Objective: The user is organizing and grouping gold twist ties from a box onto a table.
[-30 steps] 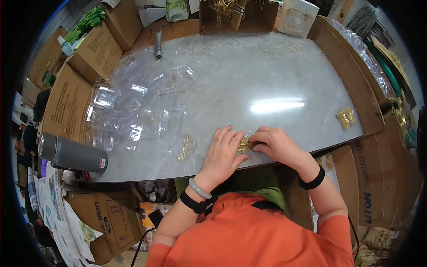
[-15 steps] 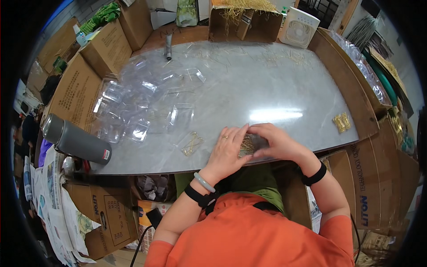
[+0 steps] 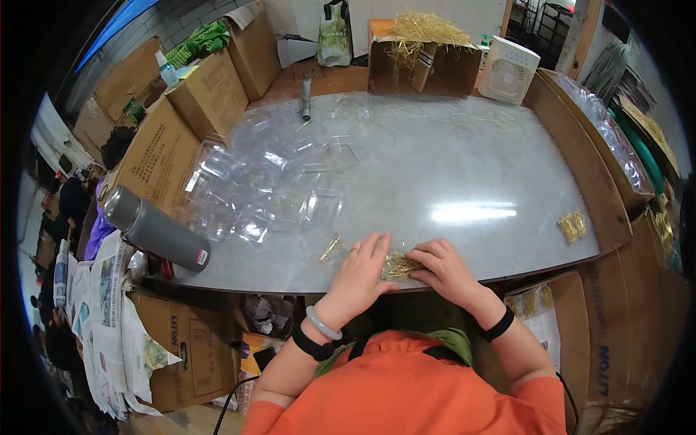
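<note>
- Two hands are placed at the near edge of the grey table: the left hand and the right hand.
- Workpiece location: a pile of gold wire pieces lies on the table between the hands.
- Left hand state: fingers extended forward, thumb set apart toward the right. The wire pieces lie at its thumb side; contact is partly hidden.
- Right hand state: fingers bent, tips at the right end of the pile. Whether they pinch a piece cannot be told.
- Just left of the left hand: a few separate gold wires.
- Farther left and forward of the left hand: clear plastic trays, overlapping.
- Well left of the left hand: a grey bottle, tilted in view.
- Well right of the right hand: gold wire bundles, side by side near the table's edge.
- Far forward of the right hand: a white fan, upright beside a cardboard box.
</note>
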`<state>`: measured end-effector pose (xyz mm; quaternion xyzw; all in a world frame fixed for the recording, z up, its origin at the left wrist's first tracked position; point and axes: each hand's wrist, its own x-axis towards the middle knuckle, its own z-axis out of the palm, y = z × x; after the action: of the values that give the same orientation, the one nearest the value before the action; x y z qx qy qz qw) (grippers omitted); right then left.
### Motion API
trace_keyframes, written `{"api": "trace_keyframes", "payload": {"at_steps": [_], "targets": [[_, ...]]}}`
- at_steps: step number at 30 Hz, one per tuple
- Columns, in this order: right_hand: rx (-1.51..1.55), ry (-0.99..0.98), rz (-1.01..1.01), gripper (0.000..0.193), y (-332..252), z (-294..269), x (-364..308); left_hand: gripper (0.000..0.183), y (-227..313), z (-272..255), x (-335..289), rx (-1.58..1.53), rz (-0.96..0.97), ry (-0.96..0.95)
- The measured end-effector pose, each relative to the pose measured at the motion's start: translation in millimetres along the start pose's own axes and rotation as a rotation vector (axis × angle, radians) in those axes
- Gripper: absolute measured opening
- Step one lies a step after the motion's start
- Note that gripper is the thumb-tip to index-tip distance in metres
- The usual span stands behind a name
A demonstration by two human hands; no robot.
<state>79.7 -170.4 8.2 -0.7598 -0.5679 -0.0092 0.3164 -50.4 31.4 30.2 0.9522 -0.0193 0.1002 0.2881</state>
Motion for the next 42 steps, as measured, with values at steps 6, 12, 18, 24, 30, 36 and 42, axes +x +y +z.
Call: {"api": "trace_keyframes", "payload": {"at_steps": [6, 12, 18, 24, 30, 36, 42], "targets": [[-0.002, -0.017, 0.001, 0.062, -12, -18, 2, 0.066, 0, -5, 5, -0.007, -0.078, -0.069], [0.060, -0.088, 0.028, 0.065, 10, -24, -3, 0.054, -4, 1, 25, -0.124, -0.074, -0.068], [0.030, 0.044, 0.117, 0.063, 15, -7, -6, 0.053, 1, 0, 26, -0.227, -0.005, -0.076], [-0.088, -0.009, -0.008, 0.065, -5, -18, 9, 0.053, -16, 5, 24, -0.138, 0.006, -0.034], [0.009, -0.022, 0.013, 0.054, 6, 0, 5, 0.050, -21, -2, 39, -0.267, -0.207, -0.149], [-0.035, 0.066, 0.009, 0.045, -3, -5, 5, 0.046, -8, -1, 28, -0.034, -0.168, 0.046], [-0.009, 0.037, -0.020, 0.042, 2, -4, 6, 0.041, -5, 9, 40, -0.045, -0.294, -0.125]]}}
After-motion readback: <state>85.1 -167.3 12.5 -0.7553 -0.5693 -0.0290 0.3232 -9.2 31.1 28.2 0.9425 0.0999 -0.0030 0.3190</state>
